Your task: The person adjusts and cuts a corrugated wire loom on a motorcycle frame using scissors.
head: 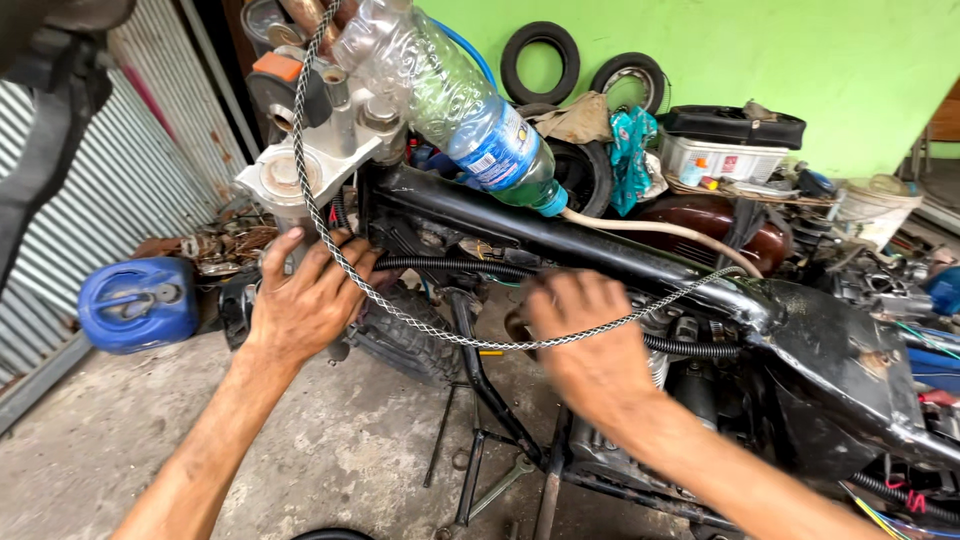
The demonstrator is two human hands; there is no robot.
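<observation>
A stripped black motorcycle frame (560,235) runs from the upper left to the lower right. My left hand (305,300) rests on the frame below the silver steering head (300,170), fingers around the black corrugated hose (450,265). My right hand (580,345), blurred, reaches under the top tube near the engine (690,385); I cannot tell what it holds. A braided cable (400,310) loops from the steering head across both hands. A clear plastic bottle (450,100) hangs upside down above the frame, with a beige tube (660,230) leading from its cap.
A blue jerrycan (135,300) lies on the concrete floor at left, beside corrugated metal sheeting (130,170). Tyres (540,60) hang on the green wall. A dark red fuel tank (710,220), a crate and a white bucket (875,210) stand behind. A wrench (505,475) lies under the frame.
</observation>
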